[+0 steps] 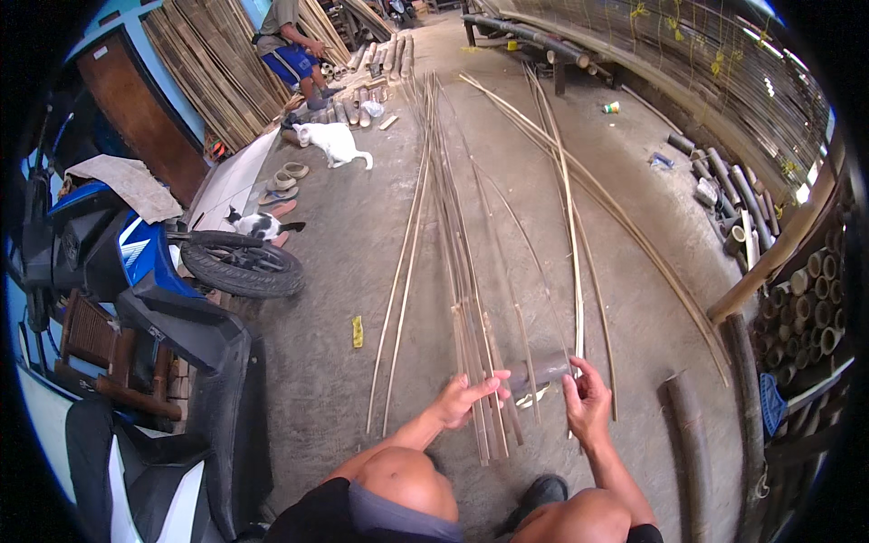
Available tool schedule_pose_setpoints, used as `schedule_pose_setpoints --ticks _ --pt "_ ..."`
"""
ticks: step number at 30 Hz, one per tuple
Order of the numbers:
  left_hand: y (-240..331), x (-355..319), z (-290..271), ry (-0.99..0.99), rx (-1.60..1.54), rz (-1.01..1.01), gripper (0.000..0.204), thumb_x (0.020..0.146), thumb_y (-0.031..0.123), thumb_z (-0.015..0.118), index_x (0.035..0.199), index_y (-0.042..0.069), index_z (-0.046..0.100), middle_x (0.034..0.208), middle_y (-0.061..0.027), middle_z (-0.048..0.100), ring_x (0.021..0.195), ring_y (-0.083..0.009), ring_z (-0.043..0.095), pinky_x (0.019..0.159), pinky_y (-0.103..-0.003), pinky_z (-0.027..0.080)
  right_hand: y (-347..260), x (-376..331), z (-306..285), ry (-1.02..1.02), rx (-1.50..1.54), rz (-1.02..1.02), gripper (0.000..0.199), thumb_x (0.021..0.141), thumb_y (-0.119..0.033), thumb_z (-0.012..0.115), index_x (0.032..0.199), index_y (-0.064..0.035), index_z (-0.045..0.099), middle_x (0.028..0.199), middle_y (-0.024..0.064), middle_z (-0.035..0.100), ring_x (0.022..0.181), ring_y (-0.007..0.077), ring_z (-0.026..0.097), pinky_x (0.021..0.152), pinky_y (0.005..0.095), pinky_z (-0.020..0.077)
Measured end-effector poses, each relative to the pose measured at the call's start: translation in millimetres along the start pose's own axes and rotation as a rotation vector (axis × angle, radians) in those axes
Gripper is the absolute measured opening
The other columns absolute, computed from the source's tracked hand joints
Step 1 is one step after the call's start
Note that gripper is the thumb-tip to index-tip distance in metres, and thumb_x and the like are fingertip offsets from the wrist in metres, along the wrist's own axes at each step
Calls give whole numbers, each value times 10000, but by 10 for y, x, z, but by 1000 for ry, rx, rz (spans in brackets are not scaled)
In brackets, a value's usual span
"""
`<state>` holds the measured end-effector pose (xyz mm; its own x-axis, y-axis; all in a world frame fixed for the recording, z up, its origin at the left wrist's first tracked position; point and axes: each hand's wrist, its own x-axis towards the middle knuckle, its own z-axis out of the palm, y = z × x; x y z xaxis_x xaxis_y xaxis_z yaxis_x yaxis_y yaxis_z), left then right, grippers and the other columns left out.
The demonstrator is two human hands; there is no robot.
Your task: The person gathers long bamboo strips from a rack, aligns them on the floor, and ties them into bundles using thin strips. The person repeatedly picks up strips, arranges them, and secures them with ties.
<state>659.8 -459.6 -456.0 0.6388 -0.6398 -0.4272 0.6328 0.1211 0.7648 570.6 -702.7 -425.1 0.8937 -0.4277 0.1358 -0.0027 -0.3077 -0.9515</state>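
Observation:
Long thin bamboo strips [462, 244] lie in a narrow bundle running away from me across the concrete floor. My left hand [463, 401] is closed around the near ends of several of them, the thumb lying across the top. To its right, my right hand [588, 398] pinches the near end of one thin strip [528, 237], which bows out from the bundle. Between the two hands a short dark bamboo tube [546, 369] lies crosswise under the strips, partly covered. Pale strips [398, 299] rest left of the bundle, and more long strips [625, 217] spread to the right.
A blue and black motorbike [149, 253] stands at left. Beyond it are a black-and-white cat [257, 223], a white cat [333, 143], sandals [285, 176] and another person [291, 50] beside bamboo poles. Cut bamboo [806, 299] is stacked at right, near a thick pole [690, 452].

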Motion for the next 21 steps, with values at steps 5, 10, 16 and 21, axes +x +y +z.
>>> schedule_pose_setpoints --ticks 5,10,16,21 --pt "80 127 -308 -50 -115 -29 485 954 356 677 1318 49 588 1001 -50 688 891 -139 664 799 -305 559 1057 -565 -839 -242 -795 16 170 901 -3 493 998 -7 632 776 245 653 685 422 643 595 471 506" --pt "580 -222 -432 -149 -314 140 442 993 271 614 1351 21 551 969 -84 713 787 -155 711 698 -286 606 810 -726 -1627 -6 -628 155 133 899 -42 519 950 10 631 784 218 629 765 265 639 698 410 498" --pt "1053 -289 -666 -413 -644 344 417 1031 180 521 1395 -17 469 1004 -153 724 786 -190 747 633 -281 644 978 -796 -3603 456 -380 -19 272 975 -266 542 821 -48 595 733 -62 412 677 65 377 580 243 272" --pt "854 -135 -1422 -270 -501 231 408 1026 222 547 1369 5 514 959 -88 736 756 -162 740 607 -261 626 722 -1137 -4433 841 -302 150 303 988 -313 553 843 -49 590 759 -62 406 689 73 373 608 249 278"
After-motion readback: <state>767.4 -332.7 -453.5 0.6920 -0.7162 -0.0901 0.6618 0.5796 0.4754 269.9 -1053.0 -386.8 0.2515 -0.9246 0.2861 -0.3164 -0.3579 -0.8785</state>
